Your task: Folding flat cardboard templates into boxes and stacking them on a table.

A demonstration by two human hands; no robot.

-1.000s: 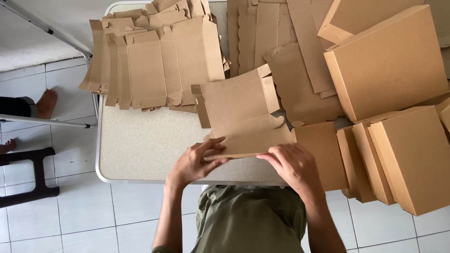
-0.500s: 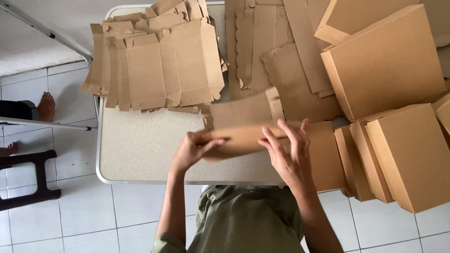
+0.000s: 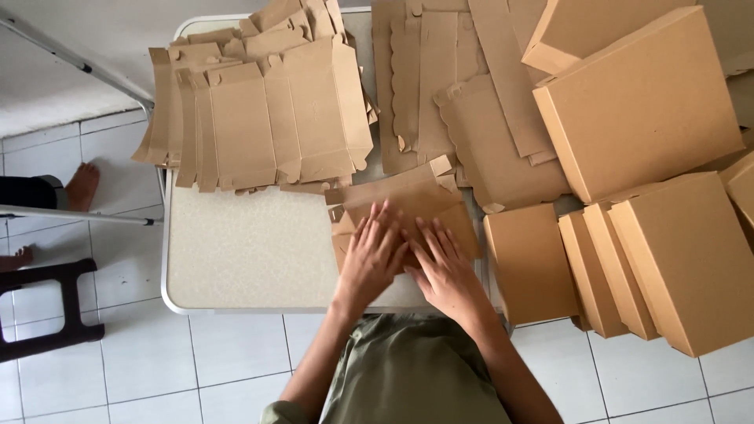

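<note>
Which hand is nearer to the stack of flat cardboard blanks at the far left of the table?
Left. The left hand lies nearer to the stack of flat cardboard blanks; the right hand is beside it, farther right.

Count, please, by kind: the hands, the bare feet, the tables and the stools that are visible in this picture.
Hands: 2, the left hand and the right hand, both flat on the cardboard piece
Bare feet: 2, the upper foot and the lower foot, another person's
Table: 1
Black stool: 1
Total: 6
</note>
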